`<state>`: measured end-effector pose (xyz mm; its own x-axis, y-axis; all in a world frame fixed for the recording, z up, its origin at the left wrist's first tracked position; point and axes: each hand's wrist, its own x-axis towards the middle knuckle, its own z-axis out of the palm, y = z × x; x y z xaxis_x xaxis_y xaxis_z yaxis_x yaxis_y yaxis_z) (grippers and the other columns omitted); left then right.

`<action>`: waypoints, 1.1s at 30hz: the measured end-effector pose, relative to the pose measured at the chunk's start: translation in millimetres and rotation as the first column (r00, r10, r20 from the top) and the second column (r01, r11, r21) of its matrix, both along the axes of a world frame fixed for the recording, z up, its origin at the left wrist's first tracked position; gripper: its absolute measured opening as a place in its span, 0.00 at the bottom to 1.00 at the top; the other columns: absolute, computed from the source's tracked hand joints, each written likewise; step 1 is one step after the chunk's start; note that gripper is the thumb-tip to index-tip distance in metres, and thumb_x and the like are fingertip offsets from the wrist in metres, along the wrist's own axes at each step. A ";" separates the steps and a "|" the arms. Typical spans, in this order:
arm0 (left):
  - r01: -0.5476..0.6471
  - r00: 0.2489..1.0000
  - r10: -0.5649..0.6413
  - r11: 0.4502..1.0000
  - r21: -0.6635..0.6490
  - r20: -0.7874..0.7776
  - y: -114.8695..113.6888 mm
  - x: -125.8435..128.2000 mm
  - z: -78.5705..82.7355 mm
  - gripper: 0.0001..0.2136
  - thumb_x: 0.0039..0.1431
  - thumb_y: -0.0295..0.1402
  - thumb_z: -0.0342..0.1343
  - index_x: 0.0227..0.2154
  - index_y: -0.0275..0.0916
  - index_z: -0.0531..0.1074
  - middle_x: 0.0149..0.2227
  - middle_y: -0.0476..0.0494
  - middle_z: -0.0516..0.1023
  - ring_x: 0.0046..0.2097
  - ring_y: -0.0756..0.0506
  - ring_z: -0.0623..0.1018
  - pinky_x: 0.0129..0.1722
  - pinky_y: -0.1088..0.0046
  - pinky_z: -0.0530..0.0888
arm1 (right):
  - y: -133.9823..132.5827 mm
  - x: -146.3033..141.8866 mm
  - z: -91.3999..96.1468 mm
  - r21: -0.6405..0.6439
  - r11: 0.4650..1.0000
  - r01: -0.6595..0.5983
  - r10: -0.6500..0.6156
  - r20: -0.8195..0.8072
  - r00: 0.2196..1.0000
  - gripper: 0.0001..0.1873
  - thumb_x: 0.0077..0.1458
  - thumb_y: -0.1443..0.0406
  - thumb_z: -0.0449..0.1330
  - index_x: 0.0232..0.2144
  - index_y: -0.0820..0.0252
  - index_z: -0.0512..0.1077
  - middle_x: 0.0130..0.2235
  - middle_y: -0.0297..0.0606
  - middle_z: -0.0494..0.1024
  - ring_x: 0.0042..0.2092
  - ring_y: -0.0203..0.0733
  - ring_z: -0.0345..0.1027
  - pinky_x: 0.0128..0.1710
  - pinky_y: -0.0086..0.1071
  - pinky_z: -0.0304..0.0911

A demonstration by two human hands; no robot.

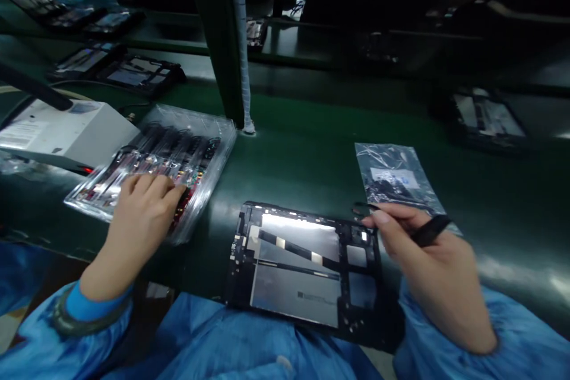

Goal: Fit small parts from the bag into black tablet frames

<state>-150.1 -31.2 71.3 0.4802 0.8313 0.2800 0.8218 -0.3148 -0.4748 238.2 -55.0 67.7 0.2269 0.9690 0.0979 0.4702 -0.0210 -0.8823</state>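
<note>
While pinching tweezers (430,230) above the corner of a crosswise tablet panel (294,267), right hand (431,273) nearer, left hand (138,214) open on a tray (222,142).

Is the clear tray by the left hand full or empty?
Full: the clear plastic tray holds side-by-side rows of dark parts under the left hand.

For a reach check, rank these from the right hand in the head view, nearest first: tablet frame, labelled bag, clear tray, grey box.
1. Tablet frame, left of the right hand, and labelled bag, above it: too close to call.
2. Clear tray, left, beyond the frame.
3. Grey box, far left.
</note>
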 end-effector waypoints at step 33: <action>0.685 0.724 -0.518 0.612 -0.394 0.455 16.8 149.6 -47.7 0.08 0.65 0.26 0.45 0.41 0.35 0.69 0.56 0.42 0.68 0.56 0.40 0.66 0.50 0.59 0.67 | -8.8 -29.8 -44.1 0.137 0.778 -0.613 0.176 0.890 0.422 0.16 0.64 0.73 0.45 0.44 0.69 0.71 0.37 0.44 0.74 0.35 0.39 0.64 0.33 0.32 0.57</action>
<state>-0.5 -14.3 23.6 0.8967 0.4277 0.1144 0.4150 -0.9020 0.1190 208.4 -63.8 23.6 -0.5636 0.7349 0.3772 0.8007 0.5983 0.0308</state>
